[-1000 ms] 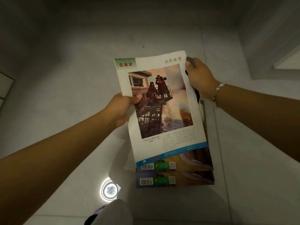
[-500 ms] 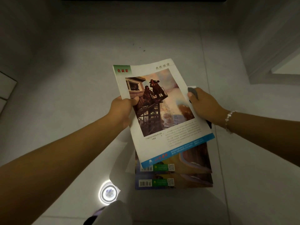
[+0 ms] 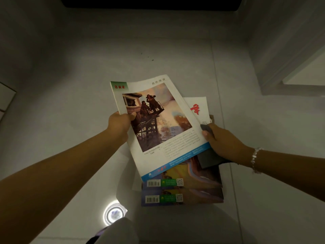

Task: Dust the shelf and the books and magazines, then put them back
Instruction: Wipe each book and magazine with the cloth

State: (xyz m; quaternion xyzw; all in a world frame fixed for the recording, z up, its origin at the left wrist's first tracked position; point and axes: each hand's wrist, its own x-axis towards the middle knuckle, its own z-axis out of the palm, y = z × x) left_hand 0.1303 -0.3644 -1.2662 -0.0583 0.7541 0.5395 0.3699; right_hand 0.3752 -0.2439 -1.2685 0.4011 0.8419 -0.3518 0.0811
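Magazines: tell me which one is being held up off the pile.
The magazine with the painting of figures on a tower, gripped by the left hand. The two barcoded magazines and the white one with red lettering lie flat on the floor.

floor (image 3: 73, 95) open left and ahead | stack of magazines (image 3: 182, 192) lying below the held magazine (image 3: 158, 124), blocks the straight drop | white step edge (image 3: 288, 74) closes the right | round floor drain (image 3: 113, 214) near left of stack | dark band (image 3: 151, 2) across the far end
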